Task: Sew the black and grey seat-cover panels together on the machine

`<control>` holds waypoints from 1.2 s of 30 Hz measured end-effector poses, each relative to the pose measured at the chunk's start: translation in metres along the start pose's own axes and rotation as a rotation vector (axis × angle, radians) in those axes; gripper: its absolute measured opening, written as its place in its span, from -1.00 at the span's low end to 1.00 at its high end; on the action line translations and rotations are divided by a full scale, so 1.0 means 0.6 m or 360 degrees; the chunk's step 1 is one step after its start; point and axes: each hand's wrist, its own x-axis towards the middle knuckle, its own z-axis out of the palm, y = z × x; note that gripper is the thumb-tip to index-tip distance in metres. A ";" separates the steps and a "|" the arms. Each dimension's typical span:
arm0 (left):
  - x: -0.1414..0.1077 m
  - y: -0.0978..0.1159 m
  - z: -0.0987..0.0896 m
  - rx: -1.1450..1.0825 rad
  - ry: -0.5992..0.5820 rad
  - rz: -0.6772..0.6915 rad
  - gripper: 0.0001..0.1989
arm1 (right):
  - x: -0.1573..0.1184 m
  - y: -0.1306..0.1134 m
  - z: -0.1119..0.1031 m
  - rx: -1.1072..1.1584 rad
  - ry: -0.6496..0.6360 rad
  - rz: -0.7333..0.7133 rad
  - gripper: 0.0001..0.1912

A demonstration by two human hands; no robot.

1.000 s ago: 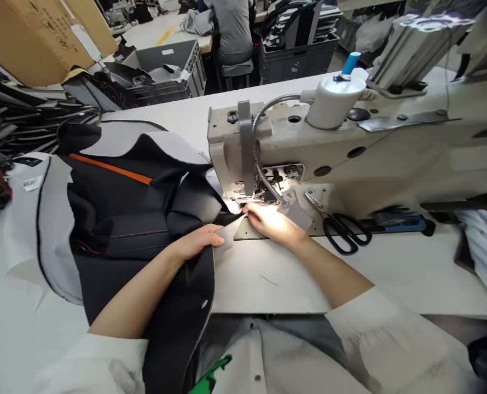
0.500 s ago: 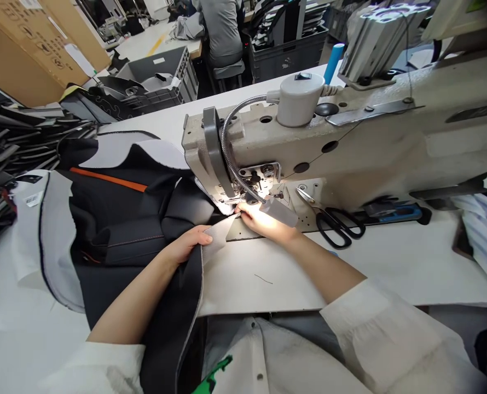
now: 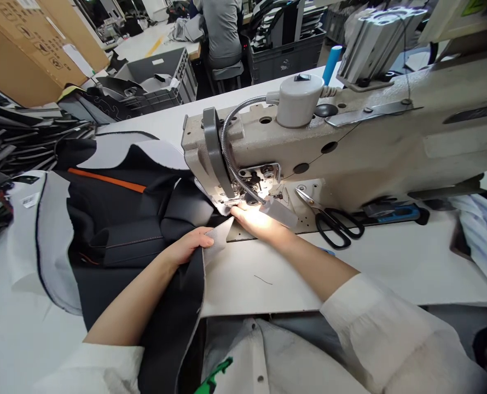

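Head view: your left hand (image 3: 185, 246) sits at center frame, fingers pressed together, seeming to pinch the grey mesh edge (image 3: 216, 239) against the dark garment panel (image 3: 116, 262). Your right hand (image 3: 260, 223) lies just right of it, under the sewing machine head (image 3: 309, 145), fingers together and close to the presser foot (image 3: 230, 203). Whether those fingers pinch anything, you cannot tell; the glare of the lamp hides them.

The panel lies in a loose heap at mid-left, on the white table (image 3: 264, 290), and hangs over the front edge toward your lap. Expect it to handle soft and fairly light, but bulky in its layers. The mesh looks thin and limp, so it may slip; hold it close to its edge, near the presser foot.

The machine head limits room above your hands. Black-handled scissors (image 3: 336, 230) lie just right of your right hand. Open tabletop lies below your right forearm, before the front edge.
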 end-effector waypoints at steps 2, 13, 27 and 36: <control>0.000 0.007 0.015 0.0420 -0.0143 0.0077 -0.77 | 0.004 0.001 0.000 -0.0110 -0.0027 -0.0165 -0.80; 0.022 0.034 0.041 0.2927 0.0802 0.1058 -0.71 | -0.035 -0.042 -0.003 -0.0372 0.0061 -0.0144 -0.64; 0.053 0.027 0.013 0.3237 0.1183 0.1197 -0.77 | -0.075 -0.050 -0.002 -0.0191 -0.0084 -0.0156 -0.50; 0.073 0.045 -0.011 0.3127 0.0673 0.1316 -0.74 | -0.072 -0.047 -0.015 -0.0083 -0.0085 -0.0185 -0.62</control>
